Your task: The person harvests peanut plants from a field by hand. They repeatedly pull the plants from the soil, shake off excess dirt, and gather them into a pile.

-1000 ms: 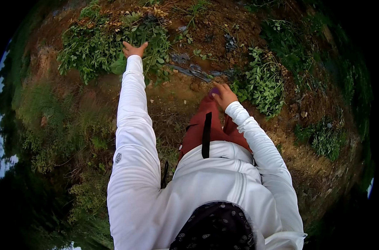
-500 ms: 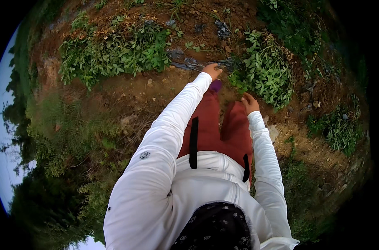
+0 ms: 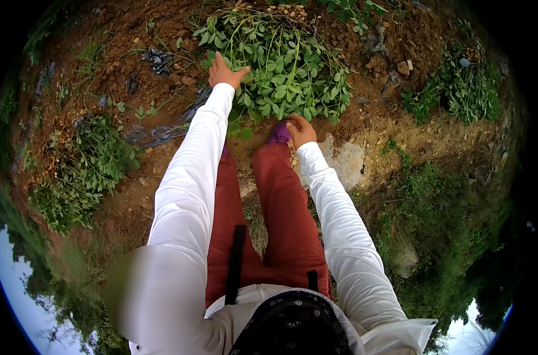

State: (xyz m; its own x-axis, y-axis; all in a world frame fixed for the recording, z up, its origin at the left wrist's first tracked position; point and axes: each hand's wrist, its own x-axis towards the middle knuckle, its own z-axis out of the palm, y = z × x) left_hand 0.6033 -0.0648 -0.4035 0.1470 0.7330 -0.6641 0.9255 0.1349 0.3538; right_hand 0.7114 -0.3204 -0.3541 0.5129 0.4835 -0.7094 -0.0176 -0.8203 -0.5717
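A heap of uprooted peanut plants (image 3: 281, 74) lies on the soil in front of me, leaves toward me. Pale peanut pods (image 3: 290, 10) show at its far end. My left hand (image 3: 224, 73) is at the heap's left edge, thumb and fingers apart, nothing seen in it. Just below the heap's near edge, beside my purple shoe (image 3: 280, 134), hangs my right hand (image 3: 302, 131). Its fingers are loosely bent and spread from the thumb, with nothing visible between them.
Another plant heap (image 3: 94, 168) lies to the left, and one more (image 3: 467, 89) at the far right. Torn dark plastic film (image 3: 162, 135) crosses the soil left of my feet. A large flat stone (image 3: 342, 163) sits by my right forearm, with weeds (image 3: 423, 222) behind it.
My view has turned to the right, bringing the peanut heap in front of me. My left hand has moved from near the plastic film to the heap's left edge. My right hand stays low.
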